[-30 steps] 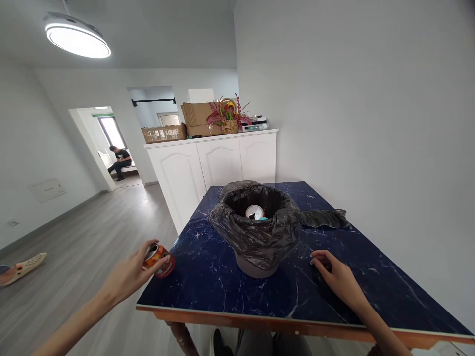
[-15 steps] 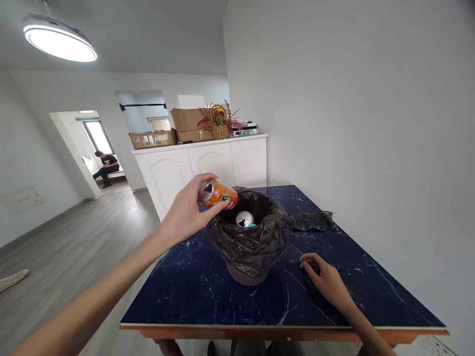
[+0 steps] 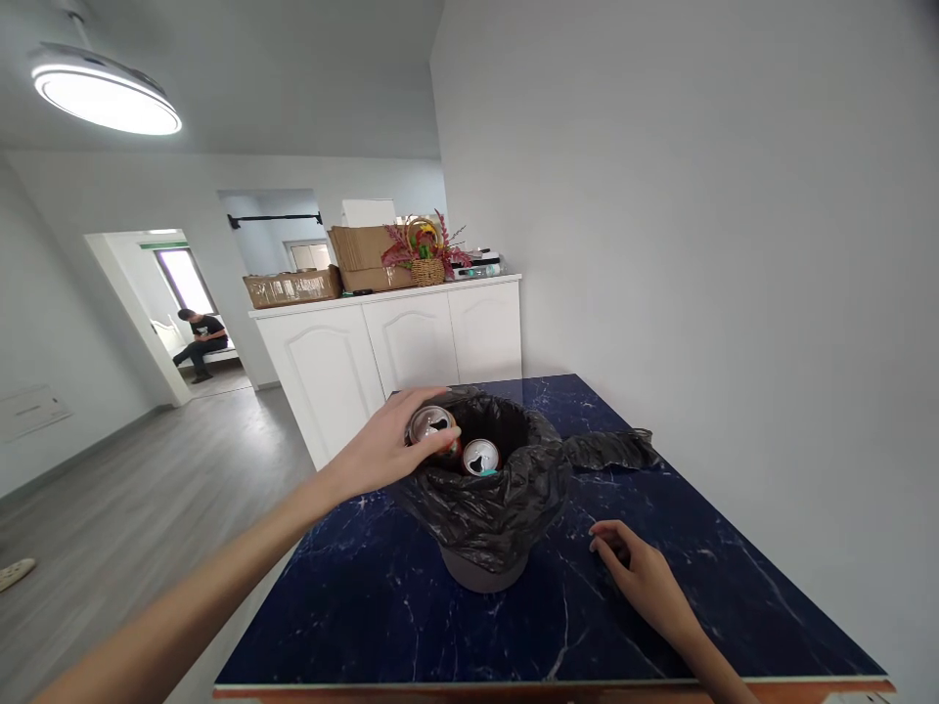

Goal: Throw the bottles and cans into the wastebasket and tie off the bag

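My left hand (image 3: 385, 440) is closed round an opened orange drink can (image 3: 431, 420), its silver top facing up. That can is inside the left part of the mouth of a small bin (image 3: 484, 577) lined with a black plastic bag (image 3: 491, 518). Beside it in the bag stands another opened can (image 3: 481, 457), with a bit of something teal at its edge. To the right of the bin, my right hand (image 3: 638, 572) rests on the table with loosely curled fingers, a gap showing between thumb and forefinger, and holds nothing.
The bin stands on a dark blue marbled table (image 3: 367, 606). A rolled black plastic strip (image 3: 608, 450) lies right of it, near the wall. Behind is a white cabinet (image 3: 411, 342) with cardboard boxes (image 3: 293, 286) and a flower basket (image 3: 426, 269). A person (image 3: 201, 342) sits in the far room.
My left hand has lowered the orange can into the bin's mouth and turned it from lying sideways to nearly upright. My right hand has stayed on the table.
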A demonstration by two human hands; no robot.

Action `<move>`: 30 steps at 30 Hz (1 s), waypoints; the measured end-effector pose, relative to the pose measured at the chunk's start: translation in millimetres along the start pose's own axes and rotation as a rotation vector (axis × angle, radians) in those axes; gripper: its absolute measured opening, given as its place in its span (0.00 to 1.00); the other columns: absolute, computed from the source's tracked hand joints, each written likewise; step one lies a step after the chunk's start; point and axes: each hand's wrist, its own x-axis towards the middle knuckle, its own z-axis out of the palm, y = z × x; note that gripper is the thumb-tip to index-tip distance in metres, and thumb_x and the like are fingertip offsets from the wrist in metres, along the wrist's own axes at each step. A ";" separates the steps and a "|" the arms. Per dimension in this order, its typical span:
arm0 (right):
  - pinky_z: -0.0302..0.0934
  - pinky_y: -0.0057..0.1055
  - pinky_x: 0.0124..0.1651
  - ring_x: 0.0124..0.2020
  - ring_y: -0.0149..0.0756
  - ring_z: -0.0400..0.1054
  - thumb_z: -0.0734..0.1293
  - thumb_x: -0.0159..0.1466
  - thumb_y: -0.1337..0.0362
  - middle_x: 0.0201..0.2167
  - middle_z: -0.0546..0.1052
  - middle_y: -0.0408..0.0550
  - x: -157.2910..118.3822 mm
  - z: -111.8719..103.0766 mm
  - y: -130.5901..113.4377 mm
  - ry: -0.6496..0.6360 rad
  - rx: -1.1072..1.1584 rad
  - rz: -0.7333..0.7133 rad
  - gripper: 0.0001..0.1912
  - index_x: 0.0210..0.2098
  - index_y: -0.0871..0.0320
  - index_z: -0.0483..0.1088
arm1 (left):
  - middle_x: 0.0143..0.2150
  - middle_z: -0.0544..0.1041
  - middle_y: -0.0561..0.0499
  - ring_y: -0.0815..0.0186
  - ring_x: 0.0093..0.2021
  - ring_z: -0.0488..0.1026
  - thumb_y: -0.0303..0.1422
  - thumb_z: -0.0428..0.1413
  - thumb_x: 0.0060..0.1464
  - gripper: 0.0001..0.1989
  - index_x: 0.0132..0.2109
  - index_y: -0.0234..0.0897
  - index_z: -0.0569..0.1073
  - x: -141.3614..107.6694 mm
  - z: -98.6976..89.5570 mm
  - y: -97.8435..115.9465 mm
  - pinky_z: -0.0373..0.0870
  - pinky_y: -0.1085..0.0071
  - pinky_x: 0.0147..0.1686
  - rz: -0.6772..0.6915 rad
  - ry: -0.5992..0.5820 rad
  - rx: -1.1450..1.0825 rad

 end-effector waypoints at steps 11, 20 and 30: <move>0.69 0.41 0.55 0.51 0.49 0.77 0.69 0.65 0.36 0.49 0.82 0.52 16.3 -21.9 -78.2 -0.290 0.591 0.272 0.28 0.50 0.51 0.77 | 0.59 0.79 0.41 0.47 0.61 0.74 0.62 0.57 0.59 0.31 0.55 0.42 0.78 -56.2 7.6 -67.8 0.71 0.56 0.60 -0.712 -0.001 -0.702; 0.72 0.34 0.47 0.47 0.44 0.79 0.80 0.59 0.49 0.45 0.84 0.50 44.4 -50.7 -196.3 -0.465 0.741 0.538 0.17 0.40 0.52 0.81 | 0.45 0.84 0.44 0.61 0.42 0.81 0.39 0.72 0.54 0.15 0.45 0.36 0.82 -44.4 7.2 -66.7 0.80 0.65 0.48 -0.749 -0.123 -1.286; 0.72 0.30 0.39 0.31 0.36 0.77 0.76 0.61 0.57 0.31 0.84 0.42 106.4 -60.6 -251.9 -0.267 1.057 0.288 0.08 0.32 0.54 0.78 | 0.44 0.84 0.41 0.56 0.48 0.82 0.25 0.64 0.59 0.02 0.39 0.33 0.79 12.2 -15.6 -40.4 0.81 0.62 0.51 -0.526 0.195 -1.459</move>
